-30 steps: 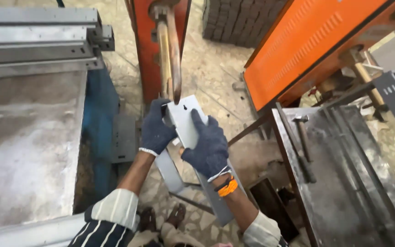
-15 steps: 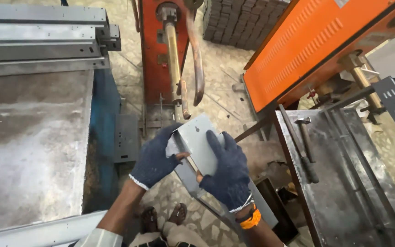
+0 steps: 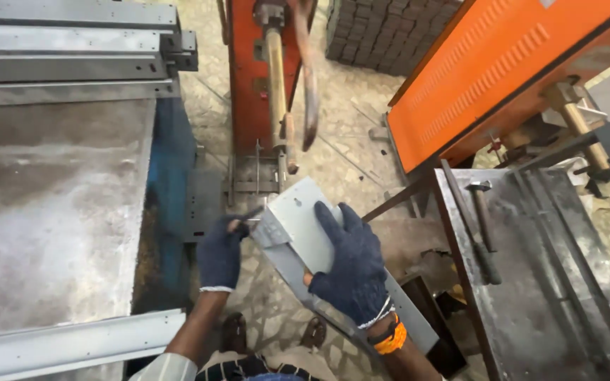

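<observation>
In gloved hands, a long grey folded sheet-metal channel point(image 3: 298, 233).

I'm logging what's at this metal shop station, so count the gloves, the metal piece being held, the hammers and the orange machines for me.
Dark blue gloves: 2, left hand and right hand
Grey metal channel held in both hands: 1
Hammer on the right table: 1
Orange machines: 2, upright one and slanted one
Total: 6

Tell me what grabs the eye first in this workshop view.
At centre, two gloved hands grip a grey metal channel: the right hand lies on top, the left hand pinches its left edge. Behind stands a red machine, and an orange panel slants across the upper right.
</observation>
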